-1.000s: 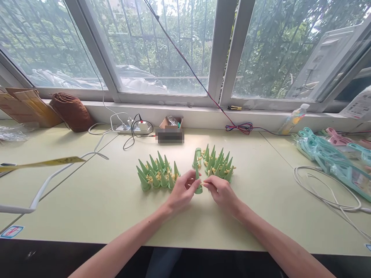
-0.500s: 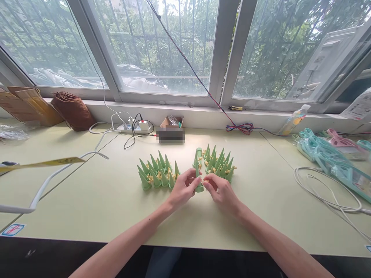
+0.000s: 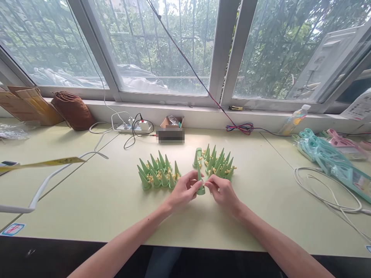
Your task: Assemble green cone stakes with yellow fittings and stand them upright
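Note:
A green plant watering spike [image 3: 199,175] is gripped by my left hand [image 3: 186,187], its pointed end up and its wide round cap at the bottom. From the right, the closed fingertips of my right hand [image 3: 220,190] pinch at the small yellow valve [image 3: 203,186] on the spike's side. The fingers partly hide that valve. Left of my hands stands a group of similar spikes [image 3: 156,179], points up, with yellow valves between them. A second group [image 3: 220,164] stands behind my right hand. Beside it, one spike [image 3: 196,158] stands near another with its cap [image 3: 198,149] upward.
Behind the spikes sit a small open carton [image 3: 173,122] and a power strip [image 3: 130,127] with cables. Packaged teal items [image 3: 327,154] and a coiled white cable [image 3: 301,181] lie right. A bottle [image 3: 295,119] leans by the window; a brown pouch [image 3: 72,111] is at left.
The held spike has shifted slightly right and down, tilting a little. My right fingertips have turned slightly at its valve. The standing groups have stayed put.

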Demonstrator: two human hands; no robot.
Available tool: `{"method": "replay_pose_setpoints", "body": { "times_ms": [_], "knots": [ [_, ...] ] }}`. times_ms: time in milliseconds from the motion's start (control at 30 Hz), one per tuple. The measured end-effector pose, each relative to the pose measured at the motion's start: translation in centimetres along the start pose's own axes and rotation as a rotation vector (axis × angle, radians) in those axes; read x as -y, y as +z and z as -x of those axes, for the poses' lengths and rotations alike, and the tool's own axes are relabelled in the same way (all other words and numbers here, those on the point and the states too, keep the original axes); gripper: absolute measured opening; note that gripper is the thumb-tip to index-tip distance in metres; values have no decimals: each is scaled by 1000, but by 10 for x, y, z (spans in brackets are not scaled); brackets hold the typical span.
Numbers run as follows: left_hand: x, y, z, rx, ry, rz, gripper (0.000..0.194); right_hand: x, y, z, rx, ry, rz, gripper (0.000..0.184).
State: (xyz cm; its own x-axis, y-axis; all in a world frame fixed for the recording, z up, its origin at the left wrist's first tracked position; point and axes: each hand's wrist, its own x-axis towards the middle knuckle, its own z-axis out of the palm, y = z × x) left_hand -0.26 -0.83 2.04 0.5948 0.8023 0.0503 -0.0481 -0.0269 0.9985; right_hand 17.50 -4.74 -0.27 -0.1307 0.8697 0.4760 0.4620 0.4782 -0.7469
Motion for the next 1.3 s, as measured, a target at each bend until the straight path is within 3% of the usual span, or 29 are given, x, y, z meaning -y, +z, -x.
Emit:
{"method": "replay_pose_setpoints", "body": {
  "times_ms": [233,400,467,733,1067,1300],
  "knots": [
    [3,5,4,15,101,-134,35,1,2,-1,-33,80,12,42],
    [1,4,-1,16,24,8,41,8,0,-3,-62,99,-30,27],
    [0,3,-3,2,0,56,43,11,-3,-4,-66,76,-49,17],
    [3,-1,-5,-62,-56,194,41,5,-7,-5,-22,-140,22,18],
    [5,1,0,-41,71,-18,31,-1,-2,-2,-31,-113,88,22],
    [9,0,4,-78,234,-364,22,-3,0,-1,32,-9,85,33]
  ]
}}
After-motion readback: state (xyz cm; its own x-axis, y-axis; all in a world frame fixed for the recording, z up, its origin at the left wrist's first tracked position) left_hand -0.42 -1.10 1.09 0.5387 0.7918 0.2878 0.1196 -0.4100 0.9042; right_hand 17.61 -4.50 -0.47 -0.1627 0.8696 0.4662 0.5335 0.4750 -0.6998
